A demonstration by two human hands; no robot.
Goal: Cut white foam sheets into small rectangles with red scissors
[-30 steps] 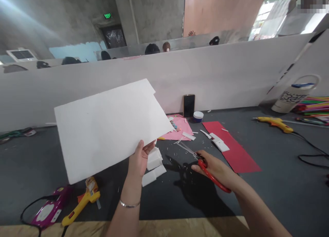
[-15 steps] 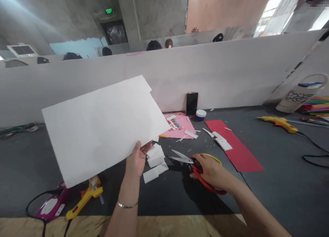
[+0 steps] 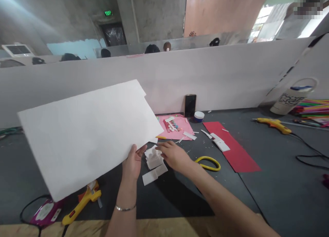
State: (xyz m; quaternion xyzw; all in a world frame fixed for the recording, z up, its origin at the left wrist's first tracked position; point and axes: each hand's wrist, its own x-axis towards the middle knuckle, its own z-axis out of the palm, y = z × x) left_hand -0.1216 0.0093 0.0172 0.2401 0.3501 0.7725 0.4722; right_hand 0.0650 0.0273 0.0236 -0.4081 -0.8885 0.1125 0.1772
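A large white foam board (image 3: 89, 137) is raised at the left, tilted, with my left hand (image 3: 133, 163) gripping its lower right edge. My right hand (image 3: 174, 155) reaches over a small pile of white cut pieces (image 3: 154, 165); its fingers are partly spread and hold nothing I can see. Whether the fingertips touch the pieces or the board, I cannot tell. On the table under my right forearm lie the scissors (image 3: 212, 158); only a yellow handle loop shows, the rest is hidden by the arm.
Yellow glue guns lie at left front (image 3: 79, 206) and right (image 3: 276, 124). A red sheet (image 3: 241, 154) with white scraps is right of centre. Behind are a pink sheet (image 3: 186, 122), a phone (image 3: 190, 105), a small jar (image 3: 198, 116) and a partition (image 3: 226, 76). A tumbler (image 3: 290, 99) stands far right.
The scissors have been let go and lie on the table. My right hand has moved left to the white pieces. The foam board has shifted slightly left and down.
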